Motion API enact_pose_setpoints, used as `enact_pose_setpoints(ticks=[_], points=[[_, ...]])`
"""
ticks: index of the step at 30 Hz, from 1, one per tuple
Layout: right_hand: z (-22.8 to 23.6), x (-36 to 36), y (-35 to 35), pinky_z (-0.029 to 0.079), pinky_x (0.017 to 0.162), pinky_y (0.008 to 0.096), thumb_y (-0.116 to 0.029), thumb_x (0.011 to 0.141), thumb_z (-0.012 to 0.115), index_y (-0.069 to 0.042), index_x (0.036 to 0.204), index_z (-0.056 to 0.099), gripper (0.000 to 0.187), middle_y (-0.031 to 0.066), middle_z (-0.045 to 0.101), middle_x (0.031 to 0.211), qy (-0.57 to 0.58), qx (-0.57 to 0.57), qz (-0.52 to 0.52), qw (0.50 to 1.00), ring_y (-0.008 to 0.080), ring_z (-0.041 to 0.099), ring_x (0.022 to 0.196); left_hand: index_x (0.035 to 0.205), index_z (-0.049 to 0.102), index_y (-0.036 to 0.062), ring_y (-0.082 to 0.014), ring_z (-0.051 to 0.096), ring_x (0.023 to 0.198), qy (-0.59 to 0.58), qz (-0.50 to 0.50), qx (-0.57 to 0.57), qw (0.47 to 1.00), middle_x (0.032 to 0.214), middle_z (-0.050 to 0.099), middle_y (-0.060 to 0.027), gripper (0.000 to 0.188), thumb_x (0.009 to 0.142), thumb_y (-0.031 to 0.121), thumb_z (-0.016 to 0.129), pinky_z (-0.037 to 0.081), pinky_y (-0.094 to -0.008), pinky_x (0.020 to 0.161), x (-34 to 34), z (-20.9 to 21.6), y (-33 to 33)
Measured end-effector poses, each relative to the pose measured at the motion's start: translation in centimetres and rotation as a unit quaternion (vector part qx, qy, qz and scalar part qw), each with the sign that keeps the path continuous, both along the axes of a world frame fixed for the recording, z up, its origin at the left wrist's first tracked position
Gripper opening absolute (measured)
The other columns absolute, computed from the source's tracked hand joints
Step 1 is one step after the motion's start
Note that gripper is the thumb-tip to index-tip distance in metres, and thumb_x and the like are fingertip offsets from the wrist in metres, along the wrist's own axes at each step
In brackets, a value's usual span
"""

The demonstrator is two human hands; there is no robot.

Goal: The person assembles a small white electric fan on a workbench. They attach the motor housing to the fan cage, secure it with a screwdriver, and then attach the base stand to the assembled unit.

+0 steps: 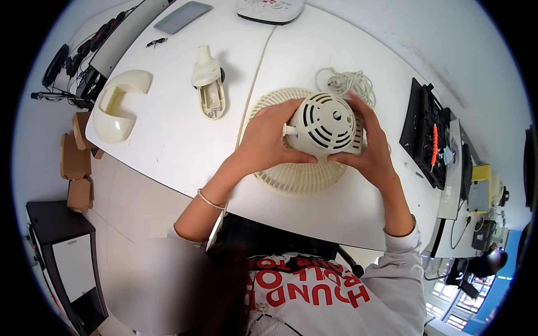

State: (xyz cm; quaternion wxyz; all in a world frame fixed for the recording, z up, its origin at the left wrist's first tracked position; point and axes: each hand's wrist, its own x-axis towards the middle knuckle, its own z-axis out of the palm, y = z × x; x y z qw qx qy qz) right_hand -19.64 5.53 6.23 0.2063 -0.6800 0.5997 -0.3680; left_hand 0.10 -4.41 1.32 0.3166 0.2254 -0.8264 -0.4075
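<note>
A cream fan motor housing (328,129), round with curved slots and a small hole in its end, sits between my hands. My left hand (268,137) wraps its left side, beside a small knob (289,130) that sticks out. Around the right side curls my right hand (371,143), its thumb along the near edge. Beneath the housing lies a round cream fan grille (300,182), flat on the table; my hands and the housing cover its middle. A coiled pale power cord (350,84) rests just beyond my right hand.
On the white table (185,148) lie a cream neck piece (208,81), a curved cream base (116,126), a short black cable (156,42) and a grey tray (183,17). A black tool case (413,134) holding an orange-handled tool (434,147) is at right.
</note>
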Motion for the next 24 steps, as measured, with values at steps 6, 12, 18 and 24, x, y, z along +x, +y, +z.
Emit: enact_pose_setpoints(ticks=[6,12,18,24], points=[[-1.1,-0.8,-0.5,0.036,0.107,0.0397,-0.017,0.059,0.086,-0.013,0.143,0.032,0.1,0.0099,0.042,0.138,-0.003,-0.011,0.027,1.0,0.0289,0.039,0.129,0.119,0.056,0.0044,-0.0318,0.06,0.102,0.005,-0.012,0.027,1.0,0.108,0.065,-0.0129,0.075,0.055,0.031,0.086,0.045,-0.0372,0.09,-0.5,0.7,-0.4],[-0.2,-3.8,-0.4,0.032,0.111,0.042,-0.004,0.063,0.081,-0.014,0.145,0.028,0.098,0.009,0.038,0.143,-0.15,0.137,0.112,0.973,0.026,0.038,0.132,0.118,0.056,0.0023,-0.0313,0.06,0.103,0.021,-0.053,0.058,0.997,0.108,0.065,-0.0143,0.074,0.056,0.03,0.087,0.046,-0.0365,0.09,-0.5,0.4,-1.1],[-0.7,-3.7,0.1,0.032,0.111,0.0433,-0.004,0.065,0.08,-0.014,0.144,0.027,0.096,0.0111,0.039,0.141,-0.184,0.145,0.083,0.969,0.0272,0.041,0.129,0.12,0.055,0.0016,-0.0307,0.059,0.106,0.03,-0.043,0.068,0.996,0.111,0.064,-0.0143,0.078,0.055,0.032,0.087,0.044,-0.0371,0.094,-0.5,0.3,-0.9],[-1.6,-3.5,0.5,0.034,0.108,0.0396,0.002,0.064,0.075,-0.013,0.146,0.023,0.099,0.01,0.035,0.143,-0.198,0.124,0.092,0.968,0.0262,0.04,0.13,0.123,0.054,0.0018,-0.0302,0.056,0.112,0.025,-0.041,0.104,0.993,0.117,0.062,-0.0143,0.082,0.054,0.031,0.088,0.042,-0.0372,0.097,-0.5,0.4,-0.7]])
